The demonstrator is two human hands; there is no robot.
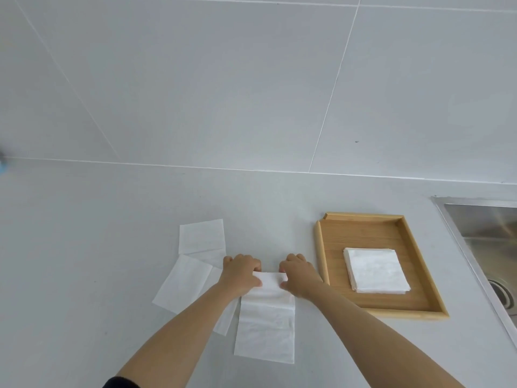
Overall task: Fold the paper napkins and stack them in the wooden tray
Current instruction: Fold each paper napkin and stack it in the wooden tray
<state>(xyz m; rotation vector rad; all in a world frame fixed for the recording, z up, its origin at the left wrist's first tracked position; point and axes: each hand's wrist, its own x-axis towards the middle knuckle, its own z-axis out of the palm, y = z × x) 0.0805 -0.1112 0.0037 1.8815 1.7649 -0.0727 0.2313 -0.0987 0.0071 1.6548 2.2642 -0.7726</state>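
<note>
A white paper napkin [265,329] lies lengthwise on the grey counter in front of me. My left hand [242,271] pinches its far left corner and my right hand [299,275] pinches its far right corner, with the far edge lifted between them. To the right stands the wooden tray [321,247], holding a neat stack of folded napkins [375,270] near its middle. Left of my hands lie two unfolded napkins, one flat at the back [202,236] and one angled [183,282] that my left forearm partly covers.
A steel sink [484,228] is set into the counter at the far right, its drain near the frame's edge. The grey tiled wall [251,79] rises behind the counter. Something blue [2,163] shows at the far left edge.
</note>
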